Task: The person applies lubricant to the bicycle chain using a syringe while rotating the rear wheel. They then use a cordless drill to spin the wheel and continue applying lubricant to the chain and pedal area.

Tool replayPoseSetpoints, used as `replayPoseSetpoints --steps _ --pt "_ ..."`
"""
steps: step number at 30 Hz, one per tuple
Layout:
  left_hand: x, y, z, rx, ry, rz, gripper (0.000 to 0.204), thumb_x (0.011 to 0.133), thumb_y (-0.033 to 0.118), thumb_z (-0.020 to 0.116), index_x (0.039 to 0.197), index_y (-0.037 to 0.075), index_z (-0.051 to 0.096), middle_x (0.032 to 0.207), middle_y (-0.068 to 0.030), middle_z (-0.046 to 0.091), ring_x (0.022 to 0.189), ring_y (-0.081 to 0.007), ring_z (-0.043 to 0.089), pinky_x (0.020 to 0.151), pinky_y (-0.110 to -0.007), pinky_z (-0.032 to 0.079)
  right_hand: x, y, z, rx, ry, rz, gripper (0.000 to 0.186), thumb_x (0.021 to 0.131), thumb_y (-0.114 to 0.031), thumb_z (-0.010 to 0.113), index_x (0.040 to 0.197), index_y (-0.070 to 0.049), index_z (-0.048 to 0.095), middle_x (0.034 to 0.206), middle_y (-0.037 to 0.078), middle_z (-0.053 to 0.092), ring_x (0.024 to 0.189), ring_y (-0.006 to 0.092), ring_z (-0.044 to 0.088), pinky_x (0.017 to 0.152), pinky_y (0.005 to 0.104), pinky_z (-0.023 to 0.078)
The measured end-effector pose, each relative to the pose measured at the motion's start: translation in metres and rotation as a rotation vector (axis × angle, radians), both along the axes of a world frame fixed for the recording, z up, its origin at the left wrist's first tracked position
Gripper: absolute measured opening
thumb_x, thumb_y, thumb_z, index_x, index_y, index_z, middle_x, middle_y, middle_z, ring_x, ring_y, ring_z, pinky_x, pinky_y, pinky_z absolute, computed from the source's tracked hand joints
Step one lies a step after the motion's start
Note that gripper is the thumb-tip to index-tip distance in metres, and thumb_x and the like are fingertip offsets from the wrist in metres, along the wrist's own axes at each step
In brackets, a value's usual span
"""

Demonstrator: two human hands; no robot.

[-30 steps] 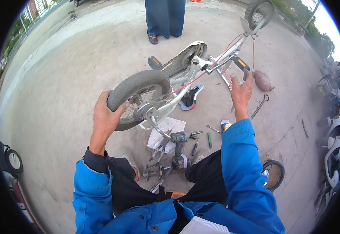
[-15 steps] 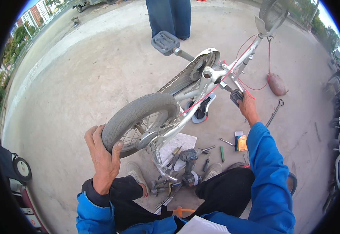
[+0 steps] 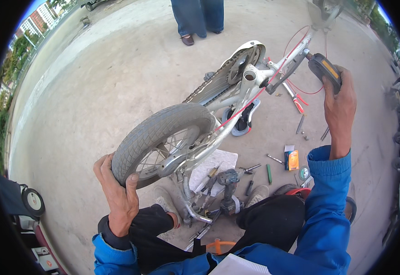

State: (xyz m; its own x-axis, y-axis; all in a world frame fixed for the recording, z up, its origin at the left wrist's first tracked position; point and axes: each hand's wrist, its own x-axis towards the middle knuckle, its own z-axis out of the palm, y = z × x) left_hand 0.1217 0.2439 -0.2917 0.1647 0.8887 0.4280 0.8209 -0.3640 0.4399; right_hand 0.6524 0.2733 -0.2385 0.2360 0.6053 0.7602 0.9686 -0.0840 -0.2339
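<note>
A small white bicycle [image 3: 251, 79] stands upside down before me, its wheel with a grey tyre [image 3: 163, 120] nearest. My left hand [image 3: 118, 195] is wrapped round the near left side of this tyre, thumb on one side and fingers on the other. Farther off to the right, my right hand [image 3: 341, 107] grips a black pedal [image 3: 325, 73] with an orange reflector. A crank arm [image 3: 288, 75] joins that pedal to the frame. The chain [image 3: 218, 75] runs inside a white chain guard [image 3: 251, 45]. Below the frame shows the black and white saddle [image 3: 242, 120].
Between my feet lie a cordless impact driver [image 3: 229, 178], a white sheet [image 3: 225, 160] and several hand tools. An orange box [image 3: 292, 159] and a green rod [image 3: 269, 174] are right of them. Red-handled pliers [image 3: 298, 101] lie beyond. A person in jeans [image 3: 199, 16] stands at the far side.
My right hand has swung away and to the right with the pedal, turning the crank. The opposite pedal has dropped behind the chain guard. My left hand stays on the tyre.
</note>
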Motion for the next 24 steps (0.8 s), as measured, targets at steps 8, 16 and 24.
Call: replayPoseSetpoints --steps 8,16,24 --pt "-0.005 -0.006 0.0 -0.027 0.027 0.003 0.068 0.107 0.039 0.066 0.149 -0.008 0.041 0.141 -0.0292 0.044 0.132 -0.0443 0.047 0.116 -0.054 0.037 0.096 0.052 -0.19 -0.497 0.231 -0.081 0.048 0.092 -0.023 0.079 0.126 0.006 0.063 0.115 0.031 0.071 0.11 0.0496 0.068 0.091 0.0543 0.052" --pt "0.009 -0.031 -0.007 0.401 0.118 -0.508 0.059 0.091 0.036 0.083 0.139 0.013 0.056 0.131 -0.0111 0.058 0.118 -0.0348 0.06 0.102 -0.05 0.05 -0.092 -0.056 -0.152 -0.848 1.422 0.635 0.054 0.1 -0.036 0.079 0.12 0.013 0.069 0.095 0.005 0.071 0.088 0.0128 0.063 0.076 0.0329 0.053" --pt "0.055 -0.042 -0.023 0.158 -0.03 -0.75 0.082 0.083 0.043 0.093 0.148 0.011 0.053 0.144 -0.0157 0.064 0.134 -0.0342 0.065 0.119 -0.052 0.049 -0.113 -0.058 -0.14 -0.705 0.53 0.415 0.045 0.099 -0.032 0.079 0.111 0.007 0.061 0.087 0.024 0.068 0.077 0.0326 0.065 0.074 0.0438 0.052"
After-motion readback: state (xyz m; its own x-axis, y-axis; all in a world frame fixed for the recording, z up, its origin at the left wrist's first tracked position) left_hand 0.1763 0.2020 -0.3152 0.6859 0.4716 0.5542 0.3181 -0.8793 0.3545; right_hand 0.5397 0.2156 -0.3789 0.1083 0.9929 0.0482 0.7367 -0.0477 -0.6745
